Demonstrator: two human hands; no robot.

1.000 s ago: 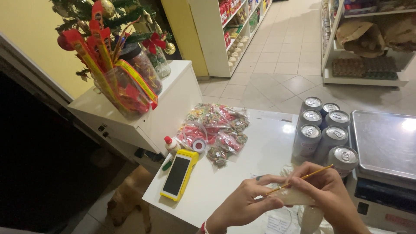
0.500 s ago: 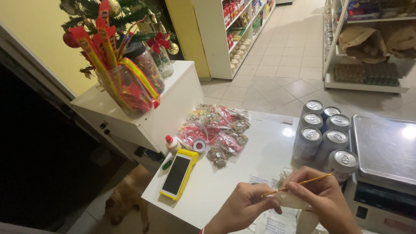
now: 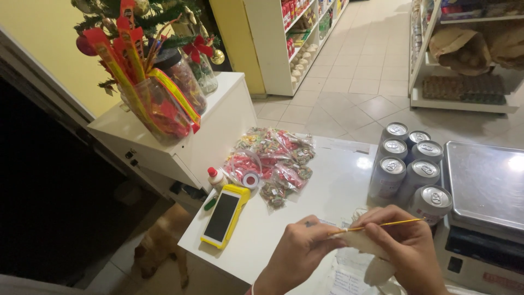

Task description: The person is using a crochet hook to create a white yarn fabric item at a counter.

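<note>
Both hands meet low over the white counter (image 3: 327, 186). Left hand (image 3: 297, 251) pinches one end of a thin yellow needle (image 3: 376, 225); right hand (image 3: 406, 248) curls over it, fingers closed on a white fabric piece (image 3: 376, 257) held between the two. Just beyond the right hand stand cans (image 3: 409, 169), with a scale (image 3: 486, 186) beside it. Well ahead of the left hand lie a yellow phone (image 3: 224, 216) and candy bags (image 3: 275, 161).
</note>
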